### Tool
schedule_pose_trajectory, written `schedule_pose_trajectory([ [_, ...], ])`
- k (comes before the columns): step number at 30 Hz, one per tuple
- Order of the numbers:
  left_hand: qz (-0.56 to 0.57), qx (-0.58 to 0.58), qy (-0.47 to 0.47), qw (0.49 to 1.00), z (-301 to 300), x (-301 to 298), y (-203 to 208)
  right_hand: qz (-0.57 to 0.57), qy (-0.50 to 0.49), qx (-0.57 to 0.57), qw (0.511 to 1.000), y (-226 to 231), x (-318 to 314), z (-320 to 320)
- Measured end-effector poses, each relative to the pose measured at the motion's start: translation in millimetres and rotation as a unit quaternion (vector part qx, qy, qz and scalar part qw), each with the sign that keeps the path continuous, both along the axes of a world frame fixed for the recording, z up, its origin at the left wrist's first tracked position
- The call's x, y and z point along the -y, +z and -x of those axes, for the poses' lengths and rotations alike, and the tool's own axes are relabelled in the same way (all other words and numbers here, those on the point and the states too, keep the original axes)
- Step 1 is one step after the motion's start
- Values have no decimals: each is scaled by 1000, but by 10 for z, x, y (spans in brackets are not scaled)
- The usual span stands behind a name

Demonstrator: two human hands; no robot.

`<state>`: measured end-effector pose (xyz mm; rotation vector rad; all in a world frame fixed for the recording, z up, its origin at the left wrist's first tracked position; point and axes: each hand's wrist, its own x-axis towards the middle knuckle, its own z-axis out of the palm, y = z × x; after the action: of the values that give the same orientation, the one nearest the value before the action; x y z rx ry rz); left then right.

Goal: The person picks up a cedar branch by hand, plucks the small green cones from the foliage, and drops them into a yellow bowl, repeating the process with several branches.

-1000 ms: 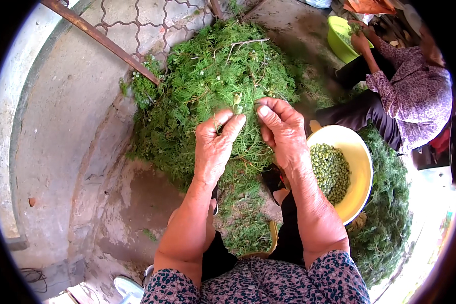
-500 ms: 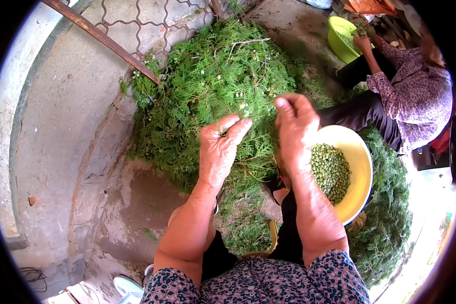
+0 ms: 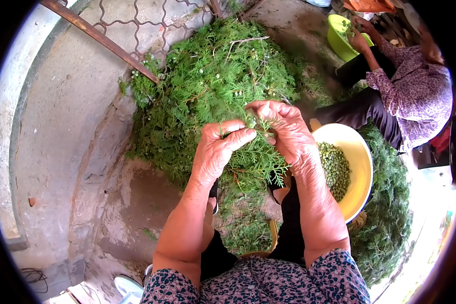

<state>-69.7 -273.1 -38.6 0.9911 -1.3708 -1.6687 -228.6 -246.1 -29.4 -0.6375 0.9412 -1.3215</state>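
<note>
My left hand (image 3: 215, 152) is closed in a pinch on a green evergreen sprig (image 3: 262, 156), whose flat leafy twigs hang below the fingertips. Right up against it, my right hand (image 3: 291, 134) has its thumb and fingers closed at the sprig's upper part, where a small pale green cone (image 3: 251, 121) shows between the two hands. Beyond them lies a big heap of cut evergreen branches (image 3: 202, 86) dotted with pale cones. Beside my right forearm stands a yellow basin (image 3: 361, 172) partly filled with small round green cones (image 3: 334, 169).
Another person (image 3: 415, 96) sits at the upper right, hands over a lime-green basin (image 3: 339, 43). More greenery (image 3: 390, 213) lies right of the yellow basin. A rusty metal bar (image 3: 101, 38) slants at the upper left beside a concrete wall (image 3: 61, 131).
My right hand has moved left from beside the basin to meet my left hand at the sprig. My left hand has barely shifted. The other person's hands have moved slightly.
</note>
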Motion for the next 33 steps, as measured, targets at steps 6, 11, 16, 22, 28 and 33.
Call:
schedule_pose_trajectory([
  [6,50,66,-60,995,-27,20,49,38,-85,-156,983,22,4,-130],
  [11,24,15,-7,1000,15,20,28,177,-285,-484,809,-114,60,-154],
  [16,39,-18,39,998,17,46,49,81,-203,83,972,57,76,106],
  [22,92,35,62,993,-17,87,-13,77,-87,34,993,120,-24,82],
  [28,154,58,40,986,-8,55,-15,179,-100,-388,898,9,-19,-258],
  [33,117,69,37,990,28,56,19,84,-92,-326,937,15,4,-241],
])
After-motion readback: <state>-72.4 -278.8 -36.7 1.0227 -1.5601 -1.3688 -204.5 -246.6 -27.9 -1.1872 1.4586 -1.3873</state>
